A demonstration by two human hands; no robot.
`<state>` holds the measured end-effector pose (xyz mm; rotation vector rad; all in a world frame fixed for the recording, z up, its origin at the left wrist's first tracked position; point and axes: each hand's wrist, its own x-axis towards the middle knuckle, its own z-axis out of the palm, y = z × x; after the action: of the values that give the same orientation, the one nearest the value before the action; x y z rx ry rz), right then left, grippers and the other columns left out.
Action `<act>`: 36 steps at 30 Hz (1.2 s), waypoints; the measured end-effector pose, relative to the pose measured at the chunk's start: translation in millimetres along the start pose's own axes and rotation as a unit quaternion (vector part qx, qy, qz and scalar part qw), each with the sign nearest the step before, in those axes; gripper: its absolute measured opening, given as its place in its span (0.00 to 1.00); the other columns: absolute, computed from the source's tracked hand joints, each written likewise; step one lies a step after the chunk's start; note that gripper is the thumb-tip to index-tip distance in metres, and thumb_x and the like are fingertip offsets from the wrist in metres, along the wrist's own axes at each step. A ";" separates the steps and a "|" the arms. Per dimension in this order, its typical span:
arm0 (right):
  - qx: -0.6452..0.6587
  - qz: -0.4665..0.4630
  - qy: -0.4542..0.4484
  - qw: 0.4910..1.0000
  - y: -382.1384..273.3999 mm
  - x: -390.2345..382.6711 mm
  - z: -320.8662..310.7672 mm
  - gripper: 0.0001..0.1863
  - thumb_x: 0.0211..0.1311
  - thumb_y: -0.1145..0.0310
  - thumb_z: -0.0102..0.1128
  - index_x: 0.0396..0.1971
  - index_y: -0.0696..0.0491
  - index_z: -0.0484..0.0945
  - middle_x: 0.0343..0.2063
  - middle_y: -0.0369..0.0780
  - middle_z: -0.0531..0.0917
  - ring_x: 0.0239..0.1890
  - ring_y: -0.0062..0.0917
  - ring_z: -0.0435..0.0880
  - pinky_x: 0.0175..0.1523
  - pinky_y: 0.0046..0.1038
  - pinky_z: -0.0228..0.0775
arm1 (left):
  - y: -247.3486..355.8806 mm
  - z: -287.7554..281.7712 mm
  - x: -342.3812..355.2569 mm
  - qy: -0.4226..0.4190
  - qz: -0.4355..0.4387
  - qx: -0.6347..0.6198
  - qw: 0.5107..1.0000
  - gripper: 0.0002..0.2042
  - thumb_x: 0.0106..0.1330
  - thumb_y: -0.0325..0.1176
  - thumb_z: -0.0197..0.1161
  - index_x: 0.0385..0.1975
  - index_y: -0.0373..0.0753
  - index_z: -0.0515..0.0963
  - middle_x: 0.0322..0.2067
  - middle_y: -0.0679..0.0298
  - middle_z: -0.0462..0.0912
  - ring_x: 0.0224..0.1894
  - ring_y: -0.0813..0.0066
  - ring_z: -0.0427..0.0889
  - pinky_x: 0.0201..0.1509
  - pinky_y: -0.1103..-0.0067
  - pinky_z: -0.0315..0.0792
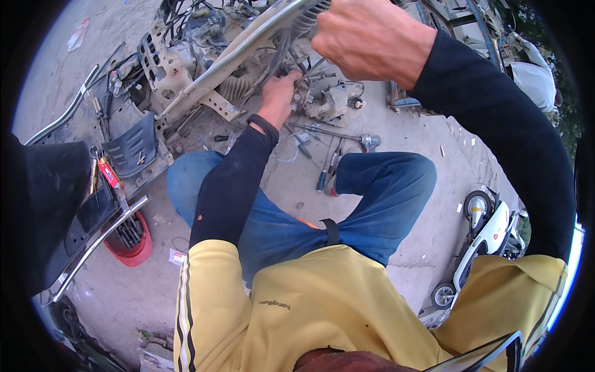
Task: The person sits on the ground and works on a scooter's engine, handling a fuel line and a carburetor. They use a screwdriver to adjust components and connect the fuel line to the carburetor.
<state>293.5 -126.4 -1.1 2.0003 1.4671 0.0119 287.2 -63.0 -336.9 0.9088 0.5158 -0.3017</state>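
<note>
My left hand (pixel 279 96) reaches in among the cables and metal parts below a silver frame tube (pixel 226 61). Its fingers are bent around a spot beside an engine part (pixel 328 102), and what they grip is hidden. Higher and to the right, my right hand (pixel 369 40) is closed in a fist in front of the dusty vehicle frame. A thin metal rod (pixel 318 64) shows just below this fist; whether the hand holds it is unclear. A coil spring (pixel 305 20) lies behind the tube, left of the right hand.
On the ground before my knees lie a long-shafted tool with a grey head (pixel 370 141) and a blue-handled screwdriver (pixel 321 180). A red bowl (pixel 145 248) with tools stands at left, near a bent chrome tube (pixel 102 239). A white scooter (pixel 480 251) is at right; another person (pixel 534 84) is at upper right.
</note>
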 end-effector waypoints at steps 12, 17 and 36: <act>-0.059 0.029 0.034 0.997 13.1 -23.5 7.2 0.13 0.57 0.62 0.69 0.19 0.53 0.83 0.17 0.41 0.82 0.21 0.29 0.86 0.26 0.31 0.71 | 11.3 -5.7 -3.1 -0.013 0.036 0.017 0.999 0.11 0.64 0.30 0.69 0.44 0.34 0.82 0.36 0.64 0.85 0.31 0.77 0.81 0.34 0.76 0.75; -0.062 0.086 -0.045 0.993 18.6 -58.7 6.7 0.14 0.58 0.58 0.72 0.29 0.55 0.86 0.24 0.42 0.85 0.27 0.31 0.88 0.30 0.30 0.75 | 16.2 -3.5 -14.8 -0.033 0.021 0.024 0.999 0.13 0.65 0.31 0.67 0.46 0.35 0.79 0.36 0.65 0.84 0.32 0.78 0.81 0.33 0.77 0.74; -0.052 0.077 0.005 0.996 -16.1 -49.3 6.6 0.06 0.58 0.69 0.66 0.24 0.55 0.84 0.20 0.40 0.82 0.27 0.28 0.87 0.29 0.27 0.75 | 24.4 11.3 -26.8 0.020 0.029 0.051 0.998 0.15 0.64 0.33 0.68 0.47 0.33 0.77 0.38 0.63 0.82 0.35 0.76 0.80 0.36 0.77 0.73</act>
<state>263.8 -169.2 3.2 2.0250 1.2869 0.1611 279.2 -57.0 -300.3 1.0289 0.5128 -0.2598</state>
